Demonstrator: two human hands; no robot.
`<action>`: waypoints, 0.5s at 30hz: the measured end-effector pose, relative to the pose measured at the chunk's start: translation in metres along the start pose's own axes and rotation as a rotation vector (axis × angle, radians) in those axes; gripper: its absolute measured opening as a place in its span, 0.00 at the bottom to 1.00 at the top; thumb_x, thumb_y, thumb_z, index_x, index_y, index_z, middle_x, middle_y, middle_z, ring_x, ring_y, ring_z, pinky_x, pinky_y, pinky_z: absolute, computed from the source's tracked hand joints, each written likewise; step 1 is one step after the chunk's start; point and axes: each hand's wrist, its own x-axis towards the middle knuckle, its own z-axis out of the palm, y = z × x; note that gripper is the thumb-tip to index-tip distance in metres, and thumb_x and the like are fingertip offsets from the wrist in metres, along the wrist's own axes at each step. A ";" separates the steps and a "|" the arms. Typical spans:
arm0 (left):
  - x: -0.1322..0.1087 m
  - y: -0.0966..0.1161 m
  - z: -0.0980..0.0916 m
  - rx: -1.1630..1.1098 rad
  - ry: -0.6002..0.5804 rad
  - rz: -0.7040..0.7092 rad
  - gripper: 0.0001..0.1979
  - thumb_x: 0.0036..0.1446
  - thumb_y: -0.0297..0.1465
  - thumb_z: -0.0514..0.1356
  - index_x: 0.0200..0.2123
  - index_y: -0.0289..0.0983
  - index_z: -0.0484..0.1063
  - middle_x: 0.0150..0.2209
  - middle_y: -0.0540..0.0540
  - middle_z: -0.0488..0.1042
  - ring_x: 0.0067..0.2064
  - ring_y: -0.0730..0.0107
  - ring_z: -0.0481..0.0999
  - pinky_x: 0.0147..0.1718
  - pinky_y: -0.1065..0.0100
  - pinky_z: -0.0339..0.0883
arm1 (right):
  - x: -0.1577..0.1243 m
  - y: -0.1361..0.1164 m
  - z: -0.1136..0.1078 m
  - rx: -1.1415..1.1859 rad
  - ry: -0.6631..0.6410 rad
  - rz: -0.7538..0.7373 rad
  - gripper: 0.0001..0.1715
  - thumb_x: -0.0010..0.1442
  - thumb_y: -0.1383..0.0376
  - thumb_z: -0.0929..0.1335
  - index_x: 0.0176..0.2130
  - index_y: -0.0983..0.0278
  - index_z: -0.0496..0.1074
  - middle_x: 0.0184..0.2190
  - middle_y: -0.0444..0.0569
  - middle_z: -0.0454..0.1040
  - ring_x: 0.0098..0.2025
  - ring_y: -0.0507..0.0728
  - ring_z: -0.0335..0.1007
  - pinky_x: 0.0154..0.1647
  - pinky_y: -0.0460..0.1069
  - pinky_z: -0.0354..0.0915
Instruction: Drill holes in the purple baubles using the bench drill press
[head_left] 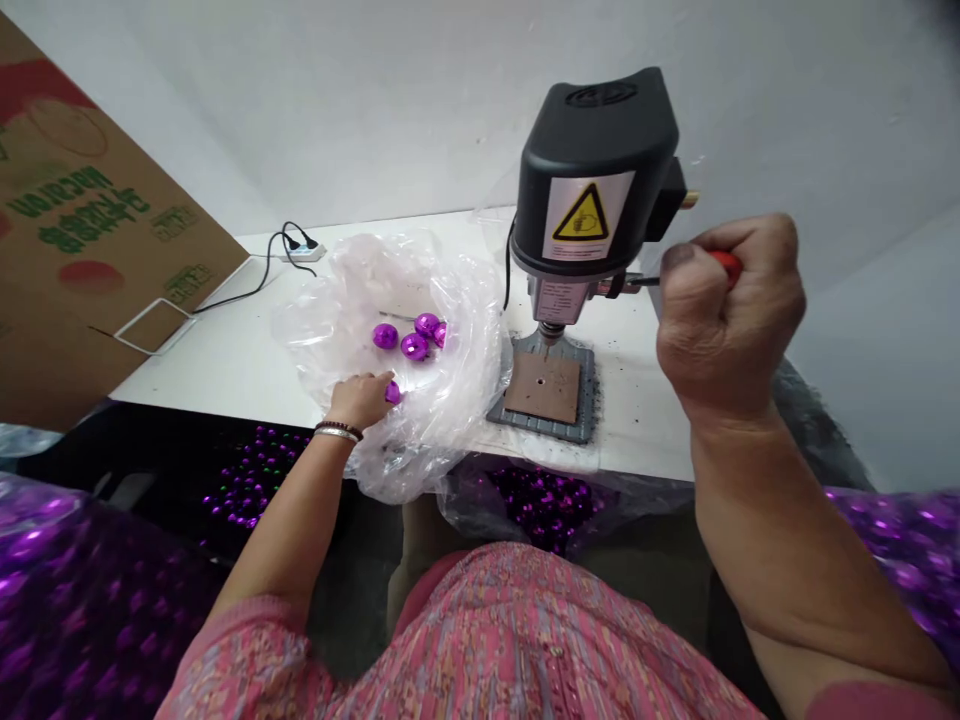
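Observation:
My right hand (731, 320) is wrapped round the red-knobbed feed lever (726, 264) of a small black bench drill press (592, 130). Below its chuck (551, 330), a square brown board (544, 388) with a hole in it lies on the grey metal base (586, 418). My left hand (361, 400), with bracelets at the wrist, has its fingers closed at a shiny purple ball (393, 392), partly covered by them. Several more purple balls (415, 346) lie just beyond it in a crumpled clear plastic bag (472, 390).
A printed cardboard box (97, 220) stands at the left of the white table (217, 370). Behind the bag, a black cord runs to a power strip (304, 250). Dark crumbs are scattered round the drill base. Masses of purple balls (551, 500) fill bags below the table edge.

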 end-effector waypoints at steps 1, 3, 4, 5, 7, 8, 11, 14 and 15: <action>-0.001 0.005 -0.007 -0.114 0.087 0.019 0.19 0.38 0.26 0.72 0.36 0.41 0.75 0.26 0.49 0.69 0.42 0.51 0.75 0.49 0.55 0.66 | 0.005 -0.002 0.000 0.004 -0.006 0.014 0.13 0.61 0.58 0.61 0.30 0.65 0.59 0.25 0.40 0.60 0.28 0.44 0.52 0.34 0.45 0.55; -0.007 0.020 -0.022 -0.411 0.217 0.048 0.21 0.38 0.25 0.73 0.37 0.42 0.73 0.25 0.51 0.67 0.40 0.55 0.75 0.48 0.55 0.67 | 0.018 -0.005 0.001 -0.004 -0.034 0.060 0.13 0.62 0.60 0.62 0.28 0.64 0.57 0.23 0.39 0.56 0.27 0.44 0.48 0.35 0.46 0.53; -0.014 0.031 -0.028 -0.573 0.227 0.058 0.23 0.40 0.26 0.73 0.41 0.43 0.73 0.27 0.51 0.69 0.39 0.57 0.75 0.46 0.56 0.69 | 0.026 -0.006 0.001 -0.018 -0.050 0.091 0.14 0.62 0.61 0.62 0.27 0.64 0.56 0.23 0.38 0.55 0.27 0.44 0.46 0.35 0.46 0.51; -0.022 0.044 -0.032 -0.721 0.194 0.069 0.24 0.43 0.28 0.73 0.45 0.43 0.71 0.30 0.50 0.72 0.38 0.60 0.75 0.43 0.57 0.71 | 0.034 -0.008 0.003 -0.035 -0.064 0.130 0.15 0.63 0.63 0.62 0.26 0.64 0.54 0.22 0.38 0.53 0.27 0.44 0.45 0.35 0.46 0.50; -0.043 0.075 -0.031 -1.007 -0.037 0.130 0.27 0.48 0.29 0.70 0.51 0.45 0.67 0.39 0.47 0.75 0.38 0.62 0.77 0.39 0.58 0.74 | 0.050 -0.009 0.006 -0.063 -0.076 0.215 0.18 0.63 0.65 0.62 0.24 0.64 0.51 0.21 0.38 0.50 0.26 0.44 0.43 0.34 0.46 0.48; -0.054 0.091 -0.025 -1.111 -0.178 0.157 0.28 0.48 0.29 0.71 0.51 0.45 0.66 0.42 0.46 0.76 0.38 0.62 0.78 0.38 0.58 0.76 | 0.057 -0.009 0.009 -0.065 -0.081 0.245 0.20 0.63 0.67 0.62 0.23 0.64 0.50 0.21 0.38 0.49 0.26 0.44 0.42 0.34 0.46 0.47; -0.072 0.136 0.010 -1.282 -0.488 0.138 0.27 0.49 0.32 0.70 0.52 0.43 0.66 0.46 0.42 0.76 0.41 0.61 0.80 0.42 0.58 0.77 | 0.073 -0.006 0.017 -0.025 -0.083 0.288 0.23 0.63 0.68 0.63 0.22 0.64 0.48 0.21 0.39 0.45 0.27 0.44 0.39 0.32 0.47 0.44; -0.063 0.164 0.049 -1.411 -0.476 0.024 0.25 0.51 0.39 0.68 0.49 0.40 0.65 0.44 0.44 0.76 0.41 0.62 0.80 0.43 0.58 0.76 | 0.079 0.000 0.022 0.017 -0.088 0.308 0.24 0.64 0.67 0.63 0.21 0.64 0.48 0.22 0.39 0.45 0.27 0.43 0.39 0.32 0.46 0.43; -0.055 0.169 0.058 -1.415 -0.417 0.002 0.24 0.50 0.40 0.68 0.47 0.40 0.65 0.44 0.45 0.76 0.41 0.64 0.80 0.43 0.59 0.75 | 0.079 0.001 0.023 0.023 -0.089 0.312 0.24 0.64 0.67 0.63 0.22 0.64 0.48 0.22 0.39 0.45 0.27 0.43 0.39 0.32 0.46 0.43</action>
